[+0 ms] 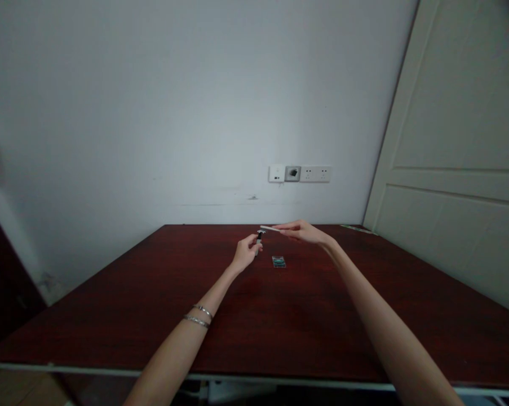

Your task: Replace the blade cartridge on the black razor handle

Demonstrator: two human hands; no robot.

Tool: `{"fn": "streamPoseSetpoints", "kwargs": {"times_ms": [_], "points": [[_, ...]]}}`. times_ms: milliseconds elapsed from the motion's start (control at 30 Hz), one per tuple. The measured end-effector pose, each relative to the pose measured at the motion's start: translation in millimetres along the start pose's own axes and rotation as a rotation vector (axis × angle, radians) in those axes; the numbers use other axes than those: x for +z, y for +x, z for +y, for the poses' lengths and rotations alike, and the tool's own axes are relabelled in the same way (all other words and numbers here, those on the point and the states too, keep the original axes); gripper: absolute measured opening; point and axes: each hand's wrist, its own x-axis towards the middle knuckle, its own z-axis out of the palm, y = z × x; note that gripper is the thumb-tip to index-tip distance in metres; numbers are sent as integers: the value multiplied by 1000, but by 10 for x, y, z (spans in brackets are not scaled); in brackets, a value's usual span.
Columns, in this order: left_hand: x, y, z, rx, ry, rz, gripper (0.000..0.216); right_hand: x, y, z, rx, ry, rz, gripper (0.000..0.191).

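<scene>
My left hand [246, 252] is closed around a small upright holder [259, 237] with a grey lower part, a black neck and a pale flared top. What sits on that top is too small to make out. Between the fingers of my right hand [300, 231] is a thin, flat whitish strip [270, 228] that looks like a nail file. It points left, its far end at the holder's top; whether they touch I cannot tell. Below the two hands, a small clear square case [278, 261] with something teal and round inside lies on the table.
The dark red wooden table [110, 316] has a pale front edge and reaches back to a white wall [195, 113]. Sockets [315, 173] are set in the wall behind my hands. On the right, a pale panelled door [457, 141] borders the table.
</scene>
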Motion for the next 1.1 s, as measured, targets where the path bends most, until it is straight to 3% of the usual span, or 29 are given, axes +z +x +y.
{"fn": "streamPoseSetpoints", "kwargs": {"times_ms": [100, 233, 367, 500, 600, 767, 867, 1033, 1100], "points": [[4, -2, 8, 5, -5, -3, 20, 1, -1, -4, 39, 6, -89, 52], [10, 4, -5, -18, -32, 8, 21, 3, -2, -9, 2, 29, 22, 54], [9, 11, -27, -4, -38, 2, 20, 2, -7, -10, 42, 29, -96, 54], [14, 10, -37, -22, -50, 5, 21, -3, -5, 11, 3, 26, 31, 54], [21, 4, -40, -18, -37, -6, 21, -18, -12, 26, 47, 24, -71, 54], [23, -3, -30, -16, -39, -2, 21, -28, -23, 24, 30, 37, -15, 54], [20, -4, -33, -9, -26, -12, 21, -19, -4, 36, 47, 25, -86, 54], [22, -5, -58, 3, -2, -10, 21, -5, 37, 28, -25, -29, 79, 53], [21, -5, -56, 17, 26, -17, 19, -15, 23, -24, -26, -66, -38, 49]]}}
